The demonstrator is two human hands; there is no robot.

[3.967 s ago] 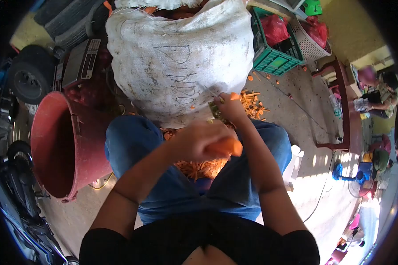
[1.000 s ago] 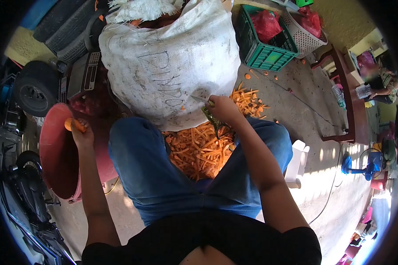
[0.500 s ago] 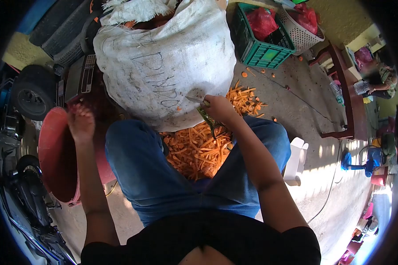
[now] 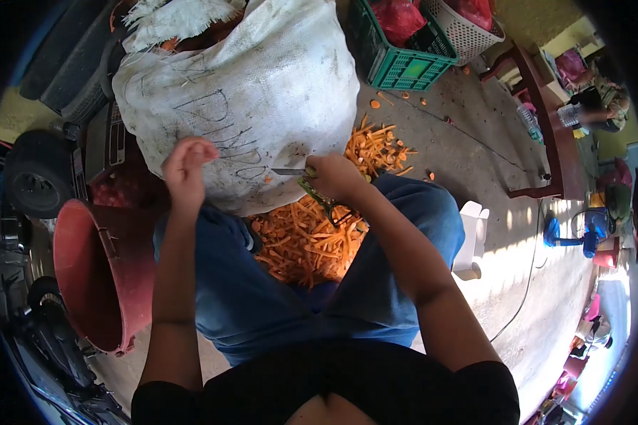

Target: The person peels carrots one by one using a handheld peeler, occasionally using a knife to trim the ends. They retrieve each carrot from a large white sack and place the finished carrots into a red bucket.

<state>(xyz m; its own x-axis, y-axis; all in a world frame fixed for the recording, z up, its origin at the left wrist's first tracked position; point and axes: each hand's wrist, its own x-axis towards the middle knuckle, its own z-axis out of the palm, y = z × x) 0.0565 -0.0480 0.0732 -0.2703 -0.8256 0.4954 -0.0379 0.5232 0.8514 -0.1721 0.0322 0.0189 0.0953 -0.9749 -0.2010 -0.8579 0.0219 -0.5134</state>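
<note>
My right hand (image 4: 335,177) is closed around a bladed tool. Its short metal blade (image 4: 288,171) points left across the sack, while a green patterned part (image 4: 315,192) with a dark loop hangs below the fist, rather like a scissors handle. My left hand (image 4: 186,166) is raised in front of the sack's left side, fingers loosely bent and apart, nothing visible in them. A big white woven sack (image 4: 262,106) with handwriting on it stands before my knees. Between my legs lies a heap of orange carrot pieces and peelings (image 4: 308,241), which spreads on past the sack's right side.
A red tub (image 4: 127,262) stands tilted by my left leg. Tyres (image 4: 39,180) and a motorcycle (image 4: 53,354) are at the left. A green crate (image 4: 411,67) and a pale basket (image 4: 468,35) hold red bags. A white box (image 4: 470,241) lies right; another person (image 4: 602,106) is beyond.
My left hand has moved from over the red tub rightward to in front of the sack. My right hand has shifted slightly left and down, still holding the bladed tool. The view has turned a little.
</note>
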